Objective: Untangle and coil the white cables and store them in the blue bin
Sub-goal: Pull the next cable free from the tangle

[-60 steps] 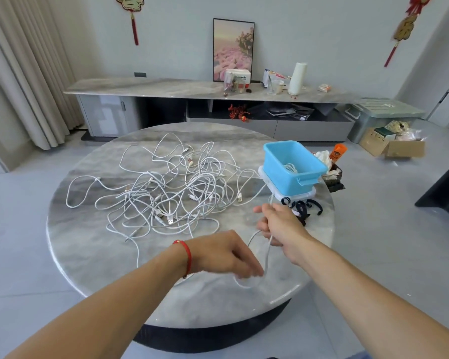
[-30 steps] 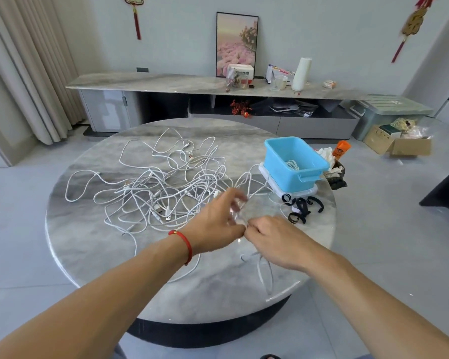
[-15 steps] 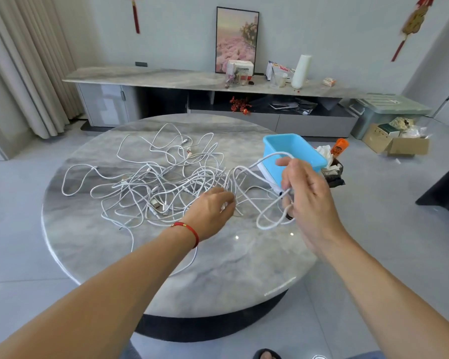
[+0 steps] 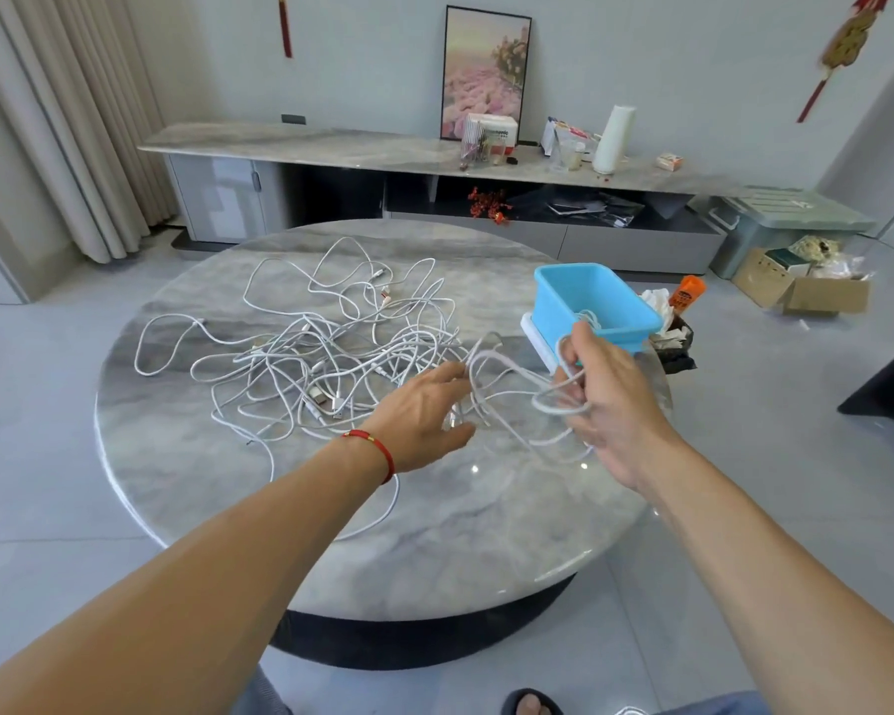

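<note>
A tangle of white cables (image 4: 311, 358) sprawls over the middle of the round marble table (image 4: 434, 518). My right hand (image 4: 607, 399) grips loops of one white cable (image 4: 553, 399) just in front of the blue bin (image 4: 589, 307). That cable runs left to my left hand (image 4: 424, 415), whose fingers reach around it at the tangle's right edge. The blue bin stands at the table's right side on a white lid, and a coiled white cable lies inside it.
A dark bag with white tissue and an orange bottle (image 4: 688, 292) sits right of the bin at the table edge. Behind the table runs a low marble sideboard (image 4: 383, 152). Cardboard boxes (image 4: 801, 286) lie on the floor at the right.
My right hand lifted away from the left with cable loops and now holds them lower, in front of the bin. My left hand slid right along the cable.
</note>
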Demonstrator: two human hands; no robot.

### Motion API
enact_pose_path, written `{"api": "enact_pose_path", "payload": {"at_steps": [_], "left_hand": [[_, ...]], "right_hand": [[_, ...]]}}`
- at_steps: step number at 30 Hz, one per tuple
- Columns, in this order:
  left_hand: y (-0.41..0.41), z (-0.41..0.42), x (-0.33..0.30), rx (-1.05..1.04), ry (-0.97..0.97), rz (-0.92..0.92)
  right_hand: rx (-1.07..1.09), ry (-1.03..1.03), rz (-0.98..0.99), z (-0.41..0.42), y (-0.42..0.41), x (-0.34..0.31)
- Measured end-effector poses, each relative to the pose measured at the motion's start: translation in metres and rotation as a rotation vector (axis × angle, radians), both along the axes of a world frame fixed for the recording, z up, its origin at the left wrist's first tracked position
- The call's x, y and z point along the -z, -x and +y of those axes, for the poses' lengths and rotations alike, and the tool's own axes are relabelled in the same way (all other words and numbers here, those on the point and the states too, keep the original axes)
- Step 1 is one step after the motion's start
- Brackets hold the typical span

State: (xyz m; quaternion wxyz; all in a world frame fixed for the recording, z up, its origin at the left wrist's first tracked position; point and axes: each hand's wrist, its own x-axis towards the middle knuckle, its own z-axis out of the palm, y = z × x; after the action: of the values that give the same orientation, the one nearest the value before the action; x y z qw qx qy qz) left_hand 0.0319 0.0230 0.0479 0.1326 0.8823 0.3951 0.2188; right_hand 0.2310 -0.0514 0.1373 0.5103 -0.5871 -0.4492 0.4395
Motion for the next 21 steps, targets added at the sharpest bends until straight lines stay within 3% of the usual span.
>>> {"api": "enact_pose_path", "payload": {"at_steps": [3,7,11,14,21], "left_hand": [[-0.001,0.003,-0.001,-0.095,0.117,-0.074],[0.003,0.005,0.001,-0.184,0.122,-0.123],[0.009,0.006,0.004,-0.231,0.07,-0.142],[0.009,0.005,0.002,-0.278,0.083,-0.222],[0.01,0.001,-0.021,-0.485,0.019,-0.525]], "right_hand": [[-0.013,0.154,-0.458,0.005,0.006,0.025],[-0.175,0.401,-0.816,0.011,0.012,0.059],[-0.234,0.492,-1.168,0.011,0.025,0.082],[-0.254,0.536,-1.274,0.011,0.028,0.092],[-0.302,0.549,-1.294,0.015,0.014,0.092]]}}
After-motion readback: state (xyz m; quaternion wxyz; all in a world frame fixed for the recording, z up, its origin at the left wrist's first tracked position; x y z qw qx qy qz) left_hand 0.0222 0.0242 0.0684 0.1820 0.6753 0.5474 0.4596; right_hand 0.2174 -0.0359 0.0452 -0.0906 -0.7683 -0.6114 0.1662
